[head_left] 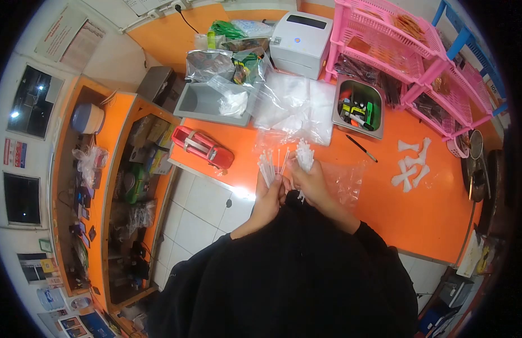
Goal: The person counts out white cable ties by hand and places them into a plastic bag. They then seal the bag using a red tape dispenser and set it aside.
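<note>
My left hand (268, 198) is closed around a loose bundle of thin white sticks (266, 167) with small knobbed tips, like cotton swabs. The sticks fan out upward past the thumb. Close beside it, my right hand (312, 181) grips a second, denser bundle of the same white sticks (305, 154). A few single sticks stand between the two hands. Under and behind the hands lies clear plastic film (348, 183) on the orange table (396, 219). Several white bundles (410, 166), narrow in the middle and flared at the ends, lie at the right.
A red tape dispenser (202, 147) sits near the table's left edge. Behind are a grey tray (207, 104), stacked clear bags (294, 104) and a white label printer (300, 42). A metal container (359, 107) of markers, a thin dark pen (362, 149) and pink racks (384, 56) stand rightward.
</note>
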A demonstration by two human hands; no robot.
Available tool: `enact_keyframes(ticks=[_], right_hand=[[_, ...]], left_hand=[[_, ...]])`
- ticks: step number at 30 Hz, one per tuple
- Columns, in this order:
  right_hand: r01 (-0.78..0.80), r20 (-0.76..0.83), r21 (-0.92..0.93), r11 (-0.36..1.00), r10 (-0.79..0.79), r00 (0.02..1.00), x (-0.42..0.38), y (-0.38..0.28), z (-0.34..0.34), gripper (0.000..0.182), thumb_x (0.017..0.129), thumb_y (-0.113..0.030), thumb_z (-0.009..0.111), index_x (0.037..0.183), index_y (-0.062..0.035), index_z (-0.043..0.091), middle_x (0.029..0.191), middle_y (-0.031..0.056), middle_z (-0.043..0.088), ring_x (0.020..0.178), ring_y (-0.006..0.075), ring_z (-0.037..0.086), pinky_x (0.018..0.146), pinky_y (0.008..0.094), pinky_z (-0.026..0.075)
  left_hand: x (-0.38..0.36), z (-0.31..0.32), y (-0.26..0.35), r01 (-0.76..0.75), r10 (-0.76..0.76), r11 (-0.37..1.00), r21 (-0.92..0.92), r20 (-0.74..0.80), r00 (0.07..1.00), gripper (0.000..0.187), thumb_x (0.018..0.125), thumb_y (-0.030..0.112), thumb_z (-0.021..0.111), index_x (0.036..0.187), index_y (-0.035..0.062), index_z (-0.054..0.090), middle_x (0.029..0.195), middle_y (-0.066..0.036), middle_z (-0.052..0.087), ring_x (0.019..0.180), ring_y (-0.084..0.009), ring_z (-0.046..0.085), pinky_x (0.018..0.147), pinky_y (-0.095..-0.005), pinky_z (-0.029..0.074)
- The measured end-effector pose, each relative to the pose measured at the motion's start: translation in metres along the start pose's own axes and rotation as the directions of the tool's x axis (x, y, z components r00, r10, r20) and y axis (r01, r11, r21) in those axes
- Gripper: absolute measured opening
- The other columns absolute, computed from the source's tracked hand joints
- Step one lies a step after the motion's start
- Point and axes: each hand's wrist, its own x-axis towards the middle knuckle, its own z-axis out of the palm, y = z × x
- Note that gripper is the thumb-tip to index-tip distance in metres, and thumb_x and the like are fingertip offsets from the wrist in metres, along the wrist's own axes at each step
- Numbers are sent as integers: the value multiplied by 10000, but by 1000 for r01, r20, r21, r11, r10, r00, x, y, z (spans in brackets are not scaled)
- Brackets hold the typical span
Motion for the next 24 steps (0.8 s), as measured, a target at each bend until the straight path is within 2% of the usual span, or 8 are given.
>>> enact_keyframes(ticks=[3, 6, 9, 12, 18, 24], right_hand=[[-37, 78, 51, 998, 33, 996, -2, 1, 3, 145, 837, -143, 577, 878, -24, 504, 646, 3, 485, 461, 83, 445, 404, 217, 335], [-9, 35, 96, 995, 6, 999, -2, 3, 4, 140, 833, -128, 578, 875, -18, 501, 646, 21, 498, 449, 84, 442, 405, 220, 346], [-49, 53, 148, 988, 41, 998, -4, -6, 6, 131, 830, -113, 574, 874, -14, 499, 646, 32, 501, 442, 85, 443, 396, 225, 351], [-19, 107, 124, 992, 6, 994, -4, -7, 4, 116, 819, -85, 579, 869, -17, 499, 638, 35, 506, 434, 87, 440, 383, 220, 346], [-51, 57, 55, 997, 48, 997, -5, -9, 6, 138, 789, -53, 612, 892, -3, 536, 636, 30, 528, 437, 70, 444, 373, 197, 340], [-11, 15, 40, 999, 10, 1000, -6, -7, 7, 128, 785, -63, 624, 873, 4, 559, 651, 28, 544, 447, 62, 459, 376, 197, 340]], left_hand=[[-2, 4, 3, -6, 7, 1000, -27, 25, 1000, 328, 898, 201, 463, 1171, 112, 306, 696, -56, 501, 446, -54, 331, 390, -181, 246], [-2, 4, 1, 13, -13, 999, -36, 27, 1000, 351, 896, 188, 463, 1188, 122, 280, 699, -61, 507, 445, -56, 337, 390, -179, 251], [-3, 5, 1, 10, -10, 1000, -22, 29, 1000, 375, 895, 171, 459, 1208, 128, 258, 702, -66, 509, 447, -59, 343, 392, -178, 253], [-2, 2, 0, 19, -19, 1000, -3, 53, 998, 333, 915, 138, 414, 1199, 133, 242, 723, -64, 518, 461, -51, 348, 395, -173, 260], [-3, 3, 2, 43, -44, 999, 17, 91, 995, 332, 923, 125, 394, 1212, 136, 232, 735, -65, 527, 472, -47, 361, 392, -170, 270], [-5, 4, 0, 46, -49, 998, 37, 76, 996, 357, 931, 166, 399, 1239, 137, 221, 739, -70, 531, 468, -50, 353, 391, -171, 271]])
